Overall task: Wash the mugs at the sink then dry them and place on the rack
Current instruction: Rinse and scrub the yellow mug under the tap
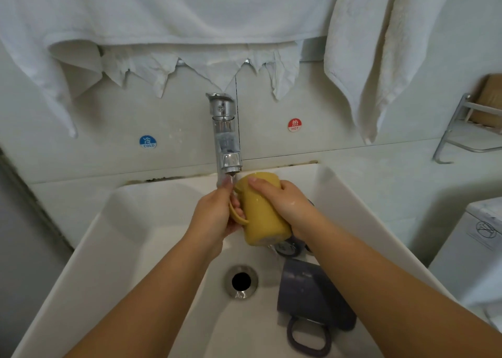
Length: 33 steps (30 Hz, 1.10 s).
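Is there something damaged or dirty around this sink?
Yes. Dark grime or mould runs along the seam where the sink meets the wall. Also, the thin white cloth above the tap hangs in ragged, torn-looking points.

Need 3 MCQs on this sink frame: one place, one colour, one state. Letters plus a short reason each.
1. Where does the grey mug lie?
A. on the wall rack
B. in the sink, right of the drain
C. in the left hand

2. What colour is the mug under the tap?
A. yellow
B. red
C. white

3. How is the held mug kept?
A. one hand only
B. standing free in the basin
C. both hands on it

Answers:
1 B: it lies on its side in the sink beside the drain.
2 A: the yellow mug sits below the spout.
3 C: the left hand holds the handle, the right hand wraps the body.
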{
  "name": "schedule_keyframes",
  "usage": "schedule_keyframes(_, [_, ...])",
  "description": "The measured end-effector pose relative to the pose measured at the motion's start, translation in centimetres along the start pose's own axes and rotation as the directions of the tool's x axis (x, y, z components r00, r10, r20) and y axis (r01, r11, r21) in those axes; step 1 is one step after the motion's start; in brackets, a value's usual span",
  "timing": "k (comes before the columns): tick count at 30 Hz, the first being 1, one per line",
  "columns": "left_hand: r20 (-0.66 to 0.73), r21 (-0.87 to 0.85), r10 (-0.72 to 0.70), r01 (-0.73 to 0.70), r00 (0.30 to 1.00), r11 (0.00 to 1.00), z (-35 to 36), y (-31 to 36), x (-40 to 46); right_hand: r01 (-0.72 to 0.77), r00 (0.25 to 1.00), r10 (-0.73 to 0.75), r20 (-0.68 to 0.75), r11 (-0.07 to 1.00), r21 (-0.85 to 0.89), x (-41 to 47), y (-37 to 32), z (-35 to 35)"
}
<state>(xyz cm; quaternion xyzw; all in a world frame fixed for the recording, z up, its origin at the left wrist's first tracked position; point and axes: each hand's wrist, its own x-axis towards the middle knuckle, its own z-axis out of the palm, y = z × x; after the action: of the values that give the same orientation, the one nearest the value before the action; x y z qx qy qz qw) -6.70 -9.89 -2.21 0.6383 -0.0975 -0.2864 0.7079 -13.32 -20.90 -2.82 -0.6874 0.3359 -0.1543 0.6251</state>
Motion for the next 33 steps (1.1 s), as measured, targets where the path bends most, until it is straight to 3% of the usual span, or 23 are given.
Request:
schedule_keyframes(2, [0.127,-0.231,-0.098,0.125,0.987,0.965,0.0,0.2,0.2,0.058,0.996,-0.061,-0.062,0.998,-0.037,0.2,0.0,-0.4])
schedule_keyframes(4, [0.190,-0.327,-0.136,0.193,0.972,0.925,-0.1,0.6,0.4,0.098,0.991,-0.102,-0.092,0.994,-0.048,0.4,0.0,-0.7])
schedule_keyframes(12, [0.152,-0.162,-0.276,0.300,0.949,0.940,0.2,1.1,1.2,0.324,0.941,-0.335,-0.045,0.933,-0.159,-0.6,-0.2,-0.7])
schedule_keyframes(18, [0.072,-0.118,-0.088,0.096,0.994,0.988,0.1,0.8,1.3,0.321,0.925,-0.356,-0.136,0.920,-0.223,-1.0,-0.4,-0.1])
schedule_keyframes(28, [-0.080,0.120,0.073,-0.063,0.994,0.991,0.8,0.7,1.5,0.293,0.929,-0.331,-0.167,0.931,-0.216,-1.3,-0.2,0.9])
schedule_keyframes(30, [-0.055,0.074,0.065,-0.061,0.996,0.995,0.5,0.5,1.6,0.278,0.940,-0.303,-0.159,0.947,-0.162,-1.3,-0.3,1.1])
schedule_keyframes(33, [0.152,-0.172,-0.012,0.038,0.988,0.984,-0.1,0.5,1.7,0.233,0.954,-0.238,-0.183,0.971,-0.049,-0.8,-0.4,0.6])
